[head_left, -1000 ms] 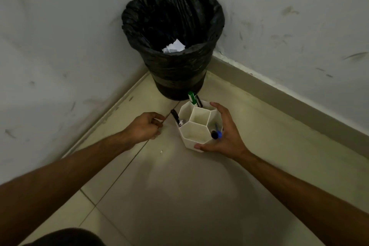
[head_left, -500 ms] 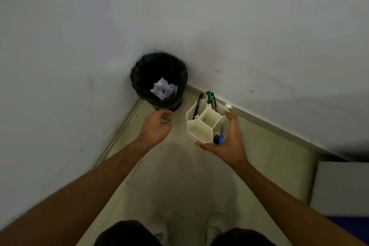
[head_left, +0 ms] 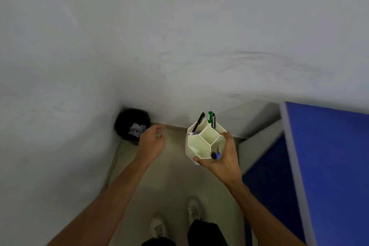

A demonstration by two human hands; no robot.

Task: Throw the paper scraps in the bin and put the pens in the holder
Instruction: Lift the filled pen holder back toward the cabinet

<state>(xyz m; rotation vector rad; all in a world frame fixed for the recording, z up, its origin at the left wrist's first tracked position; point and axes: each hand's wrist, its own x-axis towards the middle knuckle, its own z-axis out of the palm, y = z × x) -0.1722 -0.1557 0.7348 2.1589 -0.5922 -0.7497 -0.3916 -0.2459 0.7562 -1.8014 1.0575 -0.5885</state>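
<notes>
Right hand [head_left: 223, 158] is wrapped around the white honeycomb pen holder [head_left: 201, 144], held up with its open top facing up. Pens [head_left: 210, 119] stick up from its far side. Left hand [head_left: 150, 142] is empty, fingers loose, left of the holder, near the black bin [head_left: 123, 124] with paper scraps [head_left: 136, 129] inside.
</notes>
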